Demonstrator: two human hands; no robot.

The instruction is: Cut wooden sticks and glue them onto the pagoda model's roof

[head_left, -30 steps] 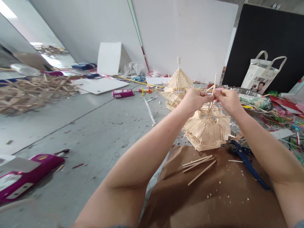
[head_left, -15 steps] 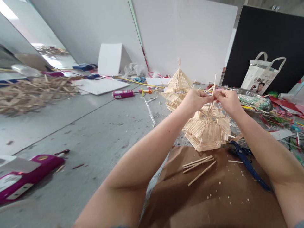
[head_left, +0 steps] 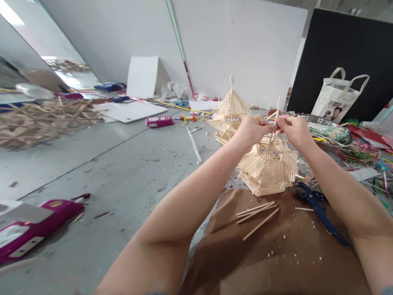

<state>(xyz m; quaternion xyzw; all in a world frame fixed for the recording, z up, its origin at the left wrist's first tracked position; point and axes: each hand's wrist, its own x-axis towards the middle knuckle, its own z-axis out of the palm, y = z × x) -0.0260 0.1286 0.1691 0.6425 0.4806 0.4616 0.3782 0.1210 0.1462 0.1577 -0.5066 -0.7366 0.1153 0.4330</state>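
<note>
Floor; left hand, right hand pinched on stick, foot lost in roof

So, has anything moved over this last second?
Nothing visibly changed. The left hand and right hand still pinch the thin wooden stick over the hexagonal stick-built roof model; the loose wooden sticks on the brown paper sheet lie as before.

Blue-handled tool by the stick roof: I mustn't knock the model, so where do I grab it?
Grip the blue-handled tool by its long handles' free near end, coming from the right: its head lies close beside the stick roof, where the left hand and right hand pinch an upright stick.
</note>
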